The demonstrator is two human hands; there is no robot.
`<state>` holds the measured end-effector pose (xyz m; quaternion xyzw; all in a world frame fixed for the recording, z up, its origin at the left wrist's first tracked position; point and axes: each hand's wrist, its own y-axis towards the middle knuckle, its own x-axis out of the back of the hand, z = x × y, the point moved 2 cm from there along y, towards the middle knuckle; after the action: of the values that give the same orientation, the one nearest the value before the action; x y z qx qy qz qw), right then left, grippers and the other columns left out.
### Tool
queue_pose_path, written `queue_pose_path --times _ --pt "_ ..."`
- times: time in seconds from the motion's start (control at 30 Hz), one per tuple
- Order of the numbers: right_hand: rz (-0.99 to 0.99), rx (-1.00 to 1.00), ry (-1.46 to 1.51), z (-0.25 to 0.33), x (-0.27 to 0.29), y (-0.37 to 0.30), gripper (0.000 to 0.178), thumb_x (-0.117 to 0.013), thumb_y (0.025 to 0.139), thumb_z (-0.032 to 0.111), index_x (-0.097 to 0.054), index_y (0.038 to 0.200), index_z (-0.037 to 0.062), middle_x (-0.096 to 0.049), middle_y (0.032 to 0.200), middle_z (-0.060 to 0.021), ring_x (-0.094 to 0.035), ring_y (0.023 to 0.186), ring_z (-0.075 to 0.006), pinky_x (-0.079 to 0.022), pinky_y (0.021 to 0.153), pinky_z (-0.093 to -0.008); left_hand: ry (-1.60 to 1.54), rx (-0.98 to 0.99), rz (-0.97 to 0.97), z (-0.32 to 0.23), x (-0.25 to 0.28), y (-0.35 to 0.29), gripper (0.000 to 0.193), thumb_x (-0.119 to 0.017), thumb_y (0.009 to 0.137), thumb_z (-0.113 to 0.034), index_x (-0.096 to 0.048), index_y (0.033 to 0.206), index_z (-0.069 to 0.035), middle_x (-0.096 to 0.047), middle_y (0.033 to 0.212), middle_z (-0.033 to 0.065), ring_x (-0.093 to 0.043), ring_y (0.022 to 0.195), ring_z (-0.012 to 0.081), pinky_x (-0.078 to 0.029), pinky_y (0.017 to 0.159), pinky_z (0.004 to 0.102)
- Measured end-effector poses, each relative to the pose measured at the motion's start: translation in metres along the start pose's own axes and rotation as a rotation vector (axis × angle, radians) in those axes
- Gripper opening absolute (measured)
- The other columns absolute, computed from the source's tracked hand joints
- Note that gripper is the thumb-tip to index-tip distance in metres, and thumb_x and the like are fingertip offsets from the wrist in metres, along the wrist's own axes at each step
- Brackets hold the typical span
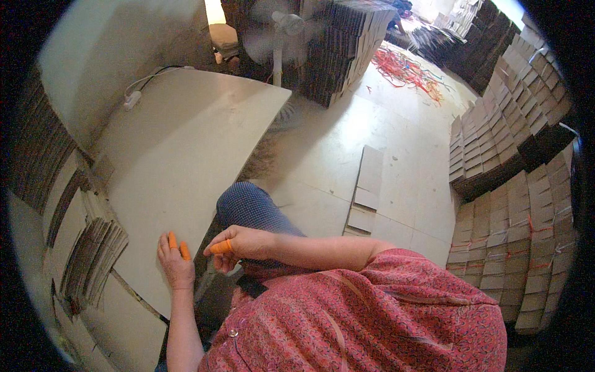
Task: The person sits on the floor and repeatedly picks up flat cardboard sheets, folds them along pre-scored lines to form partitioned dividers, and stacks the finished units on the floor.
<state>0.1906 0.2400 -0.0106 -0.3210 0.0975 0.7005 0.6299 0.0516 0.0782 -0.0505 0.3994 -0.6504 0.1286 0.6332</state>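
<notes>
My left hand (176, 265) lies on the pale tabletop (167, 161) near its right edge, palm down with fingers stretched out. Orange finger covers sit on two of its digits. To its right, just past the table edge and above my lap, my right hand (230, 245) has its fingers curled in. An orange cover wraps one of its fingers as well. Whatever those curled fingers hold, if anything, cannot be made out. Left of my left hand, a fanned stack of thin cardboard pieces (96, 257) leans beside the table.
A spinning fan (279, 43) stands beyond the table. Tall cardboard stacks (347, 49) rise behind it, and tied bundles (508, 248) line the right. Flat cardboard pieces (365, 192) and tangled red straps (406, 74) lie on the floor. A power strip (132, 99) rests at the table's far left.
</notes>
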Motion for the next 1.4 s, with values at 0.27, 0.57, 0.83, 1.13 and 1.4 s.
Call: queue_pose_path --times 0.27,0.57,0.83,1.13,1.4 --pt "0.039 0.085 -0.074 -0.011 0.005 0.006 0.026 -0.056 0.090 0.028 -0.065 0.096 0.0037 -0.064 0.075 -0.0071 -0.061 0.062 -0.0149 -0.052 0.059 -0.0286 -0.024 -0.002 0.031 -0.005 0.006 0.005 0.042 -0.050 0.087 -0.020 -0.046 0.122 0.004 -0.042 0.129 0.0221 -0.039 0.119 0.0389 -0.030 0.102 0.0456" --pt "0.023 -0.080 -0.320 -0.039 -0.008 0.046 0.021 -0.059 0.083 0.024 -0.063 0.082 0.0035 -0.063 0.069 -0.0085 -0.061 0.058 -0.0172 -0.048 0.050 -0.0292 -0.119 -0.004 -0.005 -0.002 0.006 0.003 0.039 -0.052 0.086 -0.018 -0.049 0.119 0.003 -0.042 0.129 0.0220 -0.037 0.120 0.0388 -0.029 0.102 0.0459" --pt "0.549 0.144 -1.165 -0.118 -0.017 0.095 0.019 -0.059 0.080 0.020 -0.062 0.075 0.0024 -0.058 0.063 -0.0062 -0.057 0.054 -0.0167 -0.046 0.049 -0.0315 -0.815 0.098 0.108 -0.053 0.041 -0.019 0.031 -0.051 0.091 -0.017 -0.056 0.114 0.002 -0.060 0.111 0.0148 -0.057 0.100 0.0261 -0.042 0.091 0.0356" --pt "0.585 0.055 -1.688 -0.190 -0.003 0.096 0.020 -0.059 0.080 0.021 -0.062 0.076 0.0021 -0.059 0.065 -0.0068 -0.057 0.055 -0.0174 -0.046 0.050 -0.0319 -0.967 0.073 0.376 -0.092 -0.002 -0.085 0.048 -0.038 0.095 -0.042 -0.059 0.106 0.000 -0.062 0.100 0.0206 -0.060 0.094 0.0331 -0.046 0.080 0.0372" --pt "0.580 0.076 -1.664 -0.187 -0.003 0.095 0.020 -0.059 0.080 0.021 -0.062 0.076 0.0018 -0.059 0.066 -0.0074 -0.057 0.057 -0.0180 -0.046 0.051 -0.0323 -0.930 -0.012 0.365 -0.090 -0.005 -0.082 0.042 -0.041 0.094 -0.036 -0.056 0.088 0.002 -0.058 0.076 0.0214 -0.057 0.068 0.0345 -0.044 0.061 0.0384"
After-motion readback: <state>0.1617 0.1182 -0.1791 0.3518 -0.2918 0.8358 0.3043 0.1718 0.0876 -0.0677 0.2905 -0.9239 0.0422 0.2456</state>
